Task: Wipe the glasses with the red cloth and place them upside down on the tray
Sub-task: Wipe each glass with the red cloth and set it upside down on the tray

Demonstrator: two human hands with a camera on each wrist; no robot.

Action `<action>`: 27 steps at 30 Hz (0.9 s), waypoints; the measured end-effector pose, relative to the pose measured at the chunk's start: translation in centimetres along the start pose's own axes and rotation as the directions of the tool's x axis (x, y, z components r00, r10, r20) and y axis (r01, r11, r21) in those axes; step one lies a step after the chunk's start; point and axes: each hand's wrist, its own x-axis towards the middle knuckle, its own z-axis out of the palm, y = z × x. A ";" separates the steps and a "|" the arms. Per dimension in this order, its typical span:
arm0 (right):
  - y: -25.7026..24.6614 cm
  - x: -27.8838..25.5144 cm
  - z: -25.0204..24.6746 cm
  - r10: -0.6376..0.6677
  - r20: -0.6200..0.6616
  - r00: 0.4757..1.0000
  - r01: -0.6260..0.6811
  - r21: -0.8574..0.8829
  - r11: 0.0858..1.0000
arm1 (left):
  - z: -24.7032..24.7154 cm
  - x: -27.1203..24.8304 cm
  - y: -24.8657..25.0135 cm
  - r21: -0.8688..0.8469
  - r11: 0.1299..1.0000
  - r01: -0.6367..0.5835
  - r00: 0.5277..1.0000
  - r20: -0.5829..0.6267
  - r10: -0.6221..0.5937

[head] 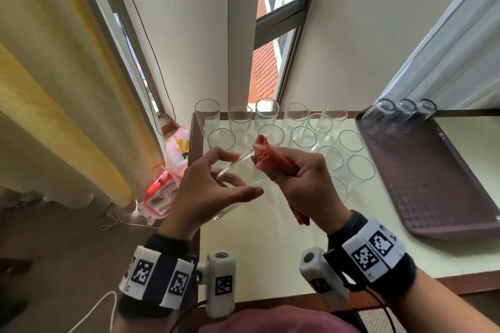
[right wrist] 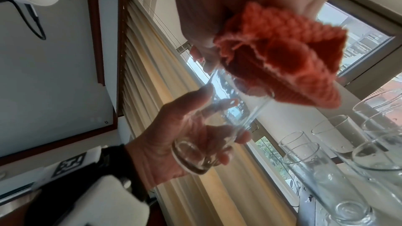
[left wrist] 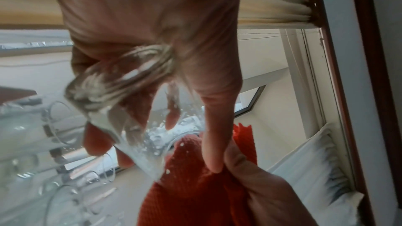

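Observation:
My left hand point(head: 244, 174) holds a clear glass point(head: 235, 170) tilted in the air over the table's left part, its base in my fingers and its mouth toward my right hand. In the left wrist view the fingers point(left wrist: 208, 135) wrap the wet glass point(left wrist: 135, 112). My right hand point(head: 305, 184) grips the bunched red cloth point(head: 270, 159), which is pressed at the glass mouth; the right wrist view shows that cloth point(right wrist: 282, 54) over the rim of the glass point(right wrist: 228, 118). Three glasses point(head: 400, 116) stand upside down at the far end of the brown tray point(head: 433, 184).
Several upright glasses point(head: 297, 127) crowd the back of the pale table point(head: 270, 251), just beyond my hands. Plastic bags point(head: 167, 170) lie on the floor left of the table. A yellow curtain point(head: 54, 89) hangs at the left, windows behind.

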 end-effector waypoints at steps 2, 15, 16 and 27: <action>-0.1 0.1 -0.4 0.103 0.048 0.994 -0.106 0.068 0.992 | -0.5 -0.3 -0.5 -0.012 1.000 0.026 0.999 -0.027 -0.026; 11.4 -7.9 3.1 0.158 0.351 0.923 0.012 -0.437 0.899 | -3.2 -3.1 -3.0 -0.332 0.942 0.052 0.937 -0.309 -0.161; 12.6 -8.3 3.7 0.148 0.444 0.884 0.129 -0.533 0.836 | -3.1 -3.3 -3.2 -0.326 0.944 0.056 0.939 -0.303 -0.160; 13.8 -10.0 5.2 0.583 0.629 0.515 0.157 -0.737 0.657 | 1.2 -3.7 -3.0 -0.313 0.947 0.069 0.978 -0.168 -0.126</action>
